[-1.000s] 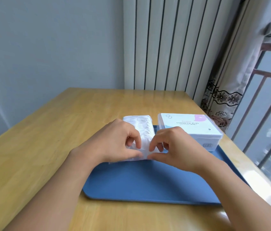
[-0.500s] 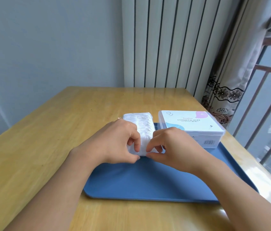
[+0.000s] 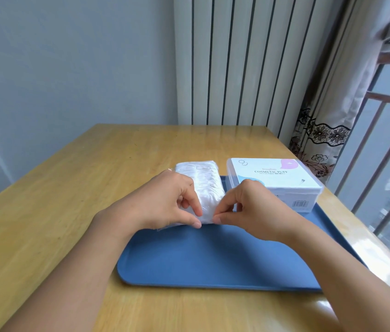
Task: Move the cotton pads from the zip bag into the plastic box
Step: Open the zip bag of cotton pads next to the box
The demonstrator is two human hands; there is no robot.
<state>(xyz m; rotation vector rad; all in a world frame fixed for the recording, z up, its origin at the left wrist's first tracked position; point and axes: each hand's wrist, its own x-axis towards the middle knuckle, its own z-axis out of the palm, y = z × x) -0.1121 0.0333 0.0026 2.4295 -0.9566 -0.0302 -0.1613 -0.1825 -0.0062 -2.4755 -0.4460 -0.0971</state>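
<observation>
At frame centre, the left hand point(image 3: 165, 202) and right hand point(image 3: 251, 207) each pinch the near end of the zip bag point(image 3: 203, 188) of cotton pads, lying on the blue tray's point(image 3: 213, 259) far-left corner beside the closed plastic box point(image 3: 273, 180). This looks like the opening step; next, the seal must be pulled apart.

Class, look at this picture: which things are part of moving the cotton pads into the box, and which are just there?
Part of the job:
zip bag of cotton pads
plastic box, lid closed
left hand and right hand, both pinching the bag's near end

Just there:
blue tray under the bag and box
wooden table
curtain
</observation>
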